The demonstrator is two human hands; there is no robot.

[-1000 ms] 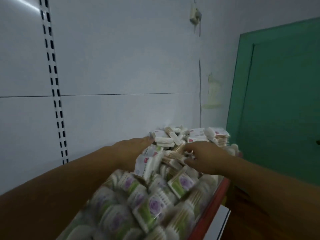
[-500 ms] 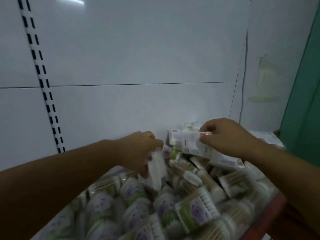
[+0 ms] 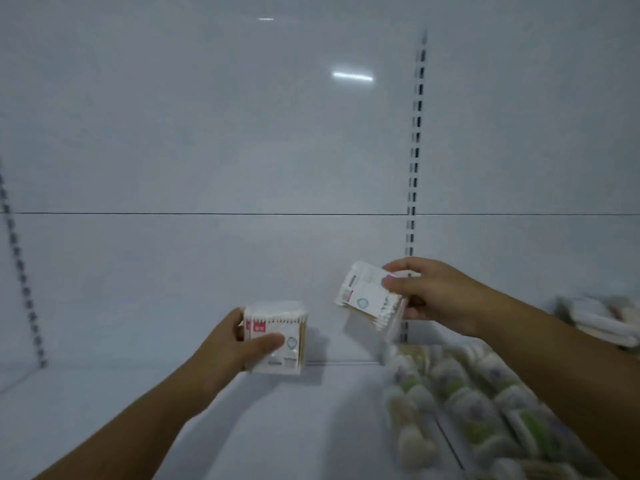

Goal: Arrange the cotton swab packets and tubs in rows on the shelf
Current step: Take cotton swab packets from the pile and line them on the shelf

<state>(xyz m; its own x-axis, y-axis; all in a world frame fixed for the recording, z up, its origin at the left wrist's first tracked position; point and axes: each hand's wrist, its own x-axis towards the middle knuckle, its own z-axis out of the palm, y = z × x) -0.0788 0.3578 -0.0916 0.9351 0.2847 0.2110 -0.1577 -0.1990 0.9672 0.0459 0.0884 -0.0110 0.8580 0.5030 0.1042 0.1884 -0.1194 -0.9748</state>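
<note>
At lower centre of the frame, a stack of packets [image 3: 277,337] is gripped by the left hand [image 3: 232,348], fingers curled round it, apparently resting on the shelf [image 3: 294,427] by the back panel [image 3: 207,133]. A second stack [image 3: 367,299] is pinched in the right hand [image 3: 443,296], held clear of the shelf. A row is judged just begun; next, the second stack is to be set flush beside the first. The pile [image 3: 485,393] at lower right is blurred, so tubs cannot be told from packets.

The shelf [image 3: 104,417] lies bare across the lower left and lower middle of the frame, open right up to the back panel [image 3: 207,133]. At centre the left hand [image 3: 225,351] grips a stack of packets [image 3: 277,337] at the panel's foot. Right of centre the right hand [image 3: 440,296] holds a second bundle [image 3: 367,299] in the air (a strip of bare shelf shows between the two). Tubs [image 3: 485,393] crowd the lower right, and loose packets [image 3: 595,320] block the right edge.
</note>
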